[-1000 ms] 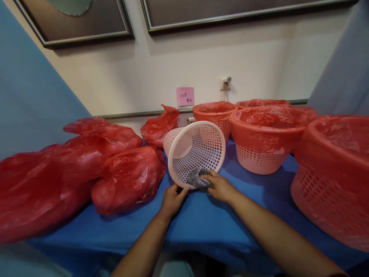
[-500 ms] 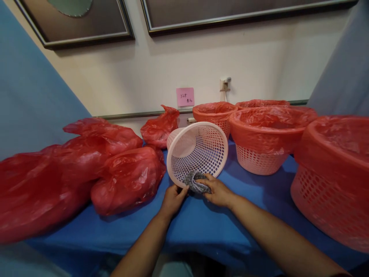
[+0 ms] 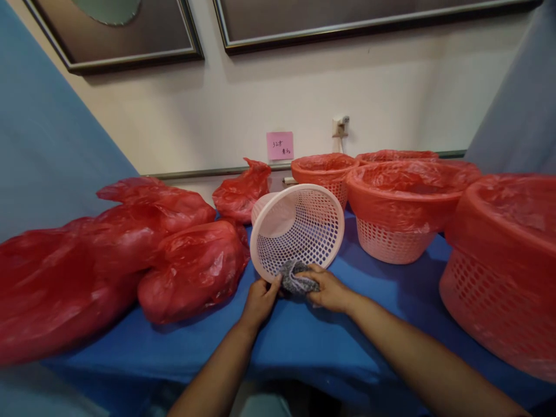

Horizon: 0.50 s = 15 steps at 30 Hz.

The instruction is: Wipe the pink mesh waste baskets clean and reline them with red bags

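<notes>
A pale pink perforated plastic basket (image 3: 278, 215) lies tilted on its side on the blue-covered table (image 3: 299, 341), its opening facing me. My left hand (image 3: 260, 298) pinches the near lower rim, thumb on the inside edge. In my right hand (image 3: 328, 288) is a bunched grey cloth (image 3: 296, 277), pressed against the same rim just right of the left thumb. Part of the cloth hides the rim beneath it, and the left fingertips are tucked out of sight under the basket.
Red plastic bags (image 3: 195, 272) are heaped on the left. Several perforated baskets lined with red bags, such as the middle one (image 3: 393, 237) and the nearest one (image 3: 499, 295), line the right side. Behind are a pink note (image 3: 280, 146), a socket (image 3: 340, 127) and a rail (image 3: 195, 172).
The cloth in my right hand has shifted slightly right along the basket rim. My left hand keeps its grip, and the basket has barely moved.
</notes>
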{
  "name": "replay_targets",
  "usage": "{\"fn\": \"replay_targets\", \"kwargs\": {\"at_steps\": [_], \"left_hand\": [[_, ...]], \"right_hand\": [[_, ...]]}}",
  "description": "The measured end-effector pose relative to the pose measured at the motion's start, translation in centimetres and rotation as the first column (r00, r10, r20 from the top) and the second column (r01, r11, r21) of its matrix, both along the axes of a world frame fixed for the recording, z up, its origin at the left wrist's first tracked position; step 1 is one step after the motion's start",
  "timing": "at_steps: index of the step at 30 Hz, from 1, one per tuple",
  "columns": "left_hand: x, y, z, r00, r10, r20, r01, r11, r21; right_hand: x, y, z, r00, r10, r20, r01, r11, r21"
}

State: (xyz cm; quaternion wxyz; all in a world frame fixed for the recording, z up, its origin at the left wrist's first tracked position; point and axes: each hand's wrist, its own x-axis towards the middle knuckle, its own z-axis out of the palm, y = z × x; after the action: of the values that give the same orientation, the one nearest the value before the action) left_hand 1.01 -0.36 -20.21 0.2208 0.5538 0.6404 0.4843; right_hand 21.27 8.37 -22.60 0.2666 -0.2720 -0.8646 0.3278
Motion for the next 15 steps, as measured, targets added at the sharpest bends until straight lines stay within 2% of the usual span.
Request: {"fn": "replay_targets", "kwargs": {"at_steps": [2,3,5,6,8,9,10,12,15], "left_hand": [[-0.2,0.0,0.0,0.999,-0.017,-0.030,0.017,1.000,-0.015],[-0.2,0.0,0.0,0.999,-0.013,-0.046,0.012,1.000,-0.022],[-0.3,-0.2,0.1,0.997,0.011,-0.072,-0.014,0.999,-0.036],[-0.2,-0.3,0.2,0.996,0.029,-0.079,-0.032,0.999,-0.036],[-0.1,-0.4,0.2,0.995,0.067,-0.071,-0.068,0.998,-0.008],[0.0,-0.5,0.2,0.995,0.075,-0.060,-0.075,0.997,0.008],[0.1,-0.5,0.2,0.996,0.079,-0.046,-0.078,0.997,0.022],[0.2,-0.4,0.1,0.998,0.067,-0.012,-0.066,0.997,0.034],[0.3,-0.2,-0.1,1.000,0.000,0.001,0.000,1.000,-0.005]], "right_hand": [[-0.4,-0.5,-0.1,0.996,0.071,-0.047,-0.072,0.997,-0.016],[-0.2,-0.3,0.2,0.999,0.041,-0.020,-0.040,0.999,0.017],[0.8,0.8,1.1,0.986,-0.142,0.086,0.131,0.983,0.129],[1.6,1.5,1.6,0.953,-0.273,0.133,0.246,0.950,0.191],[3.1,3.0,2.5,0.848,-0.501,0.174,0.442,0.848,0.292],[3.6,3.5,2.7,0.804,-0.568,0.175,0.500,0.806,0.317],[3.9,3.8,2.7,0.791,-0.588,0.170,0.521,0.792,0.317],[3.7,3.6,2.2,0.836,-0.521,0.169,0.469,0.841,0.271],[1.9,2.0,0.9,0.960,-0.243,0.137,0.221,0.963,0.157]]}}
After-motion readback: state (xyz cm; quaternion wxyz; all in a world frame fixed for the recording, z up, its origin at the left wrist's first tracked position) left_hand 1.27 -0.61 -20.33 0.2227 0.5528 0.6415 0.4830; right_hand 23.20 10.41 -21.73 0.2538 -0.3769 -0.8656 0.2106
